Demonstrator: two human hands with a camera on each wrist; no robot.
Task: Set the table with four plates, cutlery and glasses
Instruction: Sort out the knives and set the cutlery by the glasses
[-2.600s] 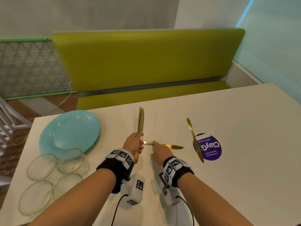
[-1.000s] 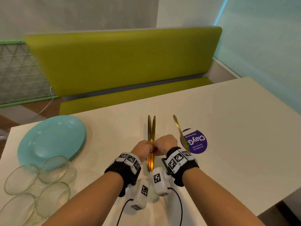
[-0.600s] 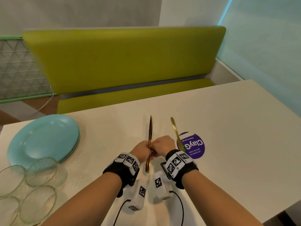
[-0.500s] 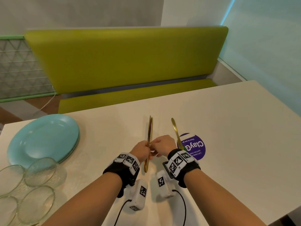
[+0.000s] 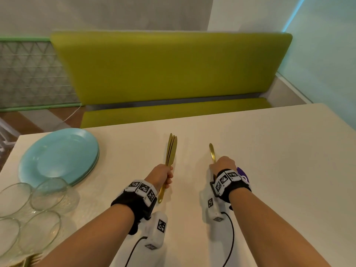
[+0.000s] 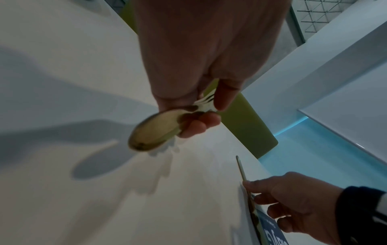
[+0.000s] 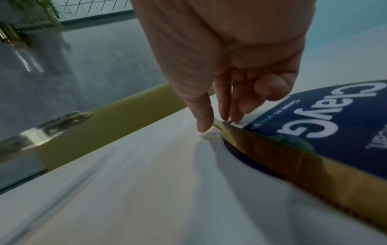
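Note:
My left hand [image 5: 165, 175] grips a bundle of gold knives [image 5: 171, 151] near the table's middle, blades pointing away; the left wrist view shows their rounded handle ends [image 6: 150, 132] sticking out below the curled fingers. A single gold knife [image 5: 212, 153] lies on the table to the right, and my right hand [image 5: 219, 166] pinches it between thumb and fingertips [image 7: 204, 122]. Its handle [image 7: 293, 159] crosses the edge of a purple round sticker [image 7: 335, 126]. A stack of teal plates [image 5: 57, 157] sits at the left, with several clear glasses [image 5: 48, 191] in front of it.
Gold forks [image 5: 32, 259] show at the bottom left corner beside the glasses. A green bench [image 5: 173, 74] runs along the far side of the white table [image 5: 269, 151]. The table's right edge lies close to a pale wall.
My right hand left the bundle held in my left hand and moved right onto the single knife by the sticker. The left hand keeps the bundle, now one knife thicker than 2.6 s ago.

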